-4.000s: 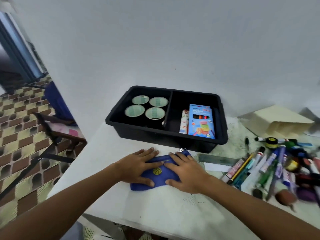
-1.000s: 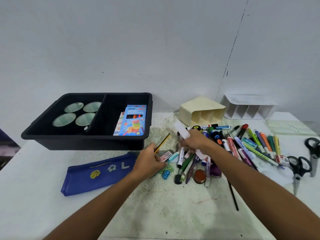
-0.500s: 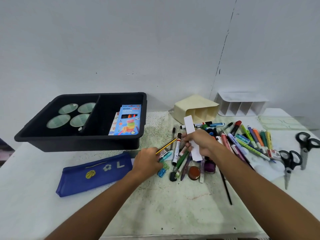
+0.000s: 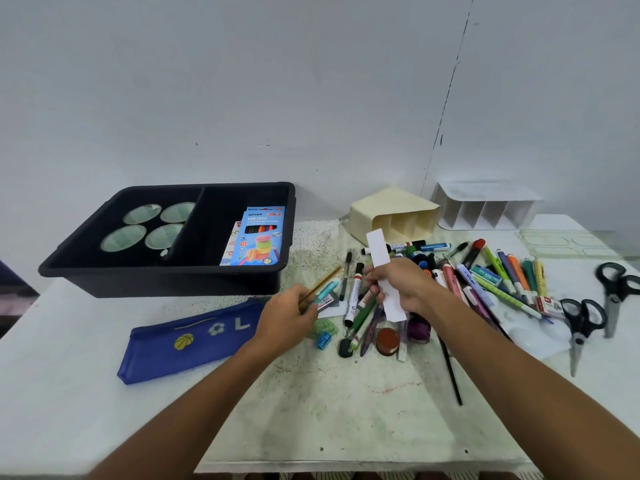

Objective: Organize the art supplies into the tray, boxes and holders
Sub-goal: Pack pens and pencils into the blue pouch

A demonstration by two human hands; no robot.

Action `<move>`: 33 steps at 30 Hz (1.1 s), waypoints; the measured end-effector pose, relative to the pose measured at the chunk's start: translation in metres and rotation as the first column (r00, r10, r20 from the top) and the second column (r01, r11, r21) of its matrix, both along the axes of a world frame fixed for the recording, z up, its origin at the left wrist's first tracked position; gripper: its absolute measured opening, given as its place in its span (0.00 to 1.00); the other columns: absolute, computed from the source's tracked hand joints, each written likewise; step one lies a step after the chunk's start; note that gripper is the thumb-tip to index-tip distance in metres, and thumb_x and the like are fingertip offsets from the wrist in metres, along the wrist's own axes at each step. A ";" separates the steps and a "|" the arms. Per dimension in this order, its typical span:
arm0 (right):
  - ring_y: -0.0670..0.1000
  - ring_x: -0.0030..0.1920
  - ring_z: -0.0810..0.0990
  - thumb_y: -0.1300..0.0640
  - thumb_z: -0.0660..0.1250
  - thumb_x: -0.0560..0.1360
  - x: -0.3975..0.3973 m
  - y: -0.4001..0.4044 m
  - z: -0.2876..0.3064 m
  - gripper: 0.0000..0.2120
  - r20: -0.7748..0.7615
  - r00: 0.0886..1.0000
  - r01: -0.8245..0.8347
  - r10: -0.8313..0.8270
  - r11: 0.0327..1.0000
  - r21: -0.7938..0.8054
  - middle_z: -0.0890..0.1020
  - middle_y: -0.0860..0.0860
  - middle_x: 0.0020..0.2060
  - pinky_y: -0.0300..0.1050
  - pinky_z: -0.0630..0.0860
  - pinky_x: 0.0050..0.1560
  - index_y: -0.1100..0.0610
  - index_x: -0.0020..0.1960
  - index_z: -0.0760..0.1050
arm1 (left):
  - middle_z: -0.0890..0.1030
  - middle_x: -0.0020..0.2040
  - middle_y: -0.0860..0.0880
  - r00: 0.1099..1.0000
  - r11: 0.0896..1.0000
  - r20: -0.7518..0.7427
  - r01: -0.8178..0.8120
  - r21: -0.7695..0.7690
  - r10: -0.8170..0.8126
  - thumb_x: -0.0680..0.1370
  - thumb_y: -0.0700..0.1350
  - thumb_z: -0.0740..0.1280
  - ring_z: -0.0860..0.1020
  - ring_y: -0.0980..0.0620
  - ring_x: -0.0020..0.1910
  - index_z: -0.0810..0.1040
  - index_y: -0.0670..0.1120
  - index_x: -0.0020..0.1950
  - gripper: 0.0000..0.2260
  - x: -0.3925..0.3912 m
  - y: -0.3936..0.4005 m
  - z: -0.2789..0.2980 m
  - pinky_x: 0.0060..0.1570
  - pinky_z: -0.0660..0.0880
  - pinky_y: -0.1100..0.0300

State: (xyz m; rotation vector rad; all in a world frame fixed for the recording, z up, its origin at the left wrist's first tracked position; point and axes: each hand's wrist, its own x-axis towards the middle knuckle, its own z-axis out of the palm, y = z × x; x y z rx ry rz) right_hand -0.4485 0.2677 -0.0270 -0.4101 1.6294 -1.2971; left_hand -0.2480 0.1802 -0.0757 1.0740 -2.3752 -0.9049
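Observation:
My left hand [image 4: 284,320] pinches a yellow-and-black pencil [image 4: 323,282] just in front of the black tray [image 4: 166,271]. My right hand [image 4: 403,285] grips a white ruler [image 4: 379,252] that stands tilted over the pile of markers and pens [image 4: 485,275]. The tray holds several tape rolls [image 4: 142,226] on its left side and a blue box of neon colours [image 4: 261,235] on its right side. A blue pencil pouch [image 4: 187,341] lies flat left of my left hand.
A cream holder [image 4: 391,216] lies on its side behind the pile, and a white divided holder [image 4: 485,206] stands at the wall. Two pairs of scissors [image 4: 585,320] lie at the right. A thin black brush [image 4: 450,368] and a blue sharpener [image 4: 325,339] lie near the front.
Earlier both hands lay on the blue pouch; it now lies alone. Over the last second the ruler has come up in my right hand and the pencil stays pinched in my left.

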 end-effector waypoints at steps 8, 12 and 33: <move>0.47 0.35 0.76 0.56 0.70 0.74 0.007 -0.017 0.006 0.05 -0.906 0.085 -0.439 0.415 0.832 0.340 0.81 0.50 0.37 0.37 0.68 0.33 0.55 0.49 0.82 | 0.73 0.37 0.45 0.910 0.849 -0.368 0.037 0.527 0.189 0.80 0.32 0.56 0.67 0.56 0.28 0.70 0.44 0.55 0.09 0.036 0.013 0.013 0.26 0.66 0.62; 0.45 0.41 0.73 0.48 0.69 0.75 0.022 -0.028 -0.011 0.12 -0.862 -0.315 -0.565 0.398 0.651 0.507 0.79 0.48 0.46 0.38 0.68 0.39 0.51 0.56 0.80 | 0.68 0.31 0.47 0.788 0.827 -0.496 -0.029 0.562 0.365 0.79 0.31 0.53 0.63 0.55 0.26 0.69 0.42 0.53 0.10 0.049 0.013 0.018 0.23 0.60 0.64; 0.49 0.31 0.72 0.64 0.65 0.76 0.008 -0.027 0.026 0.05 -0.417 0.756 -0.574 0.505 0.817 -0.053 0.75 0.52 0.33 0.41 0.69 0.29 0.63 0.51 0.70 | 0.67 0.30 0.48 0.728 0.775 -0.546 0.032 0.631 0.414 0.83 0.40 0.58 0.60 0.53 0.25 0.67 0.43 0.47 0.05 0.043 0.015 0.038 0.23 0.57 0.61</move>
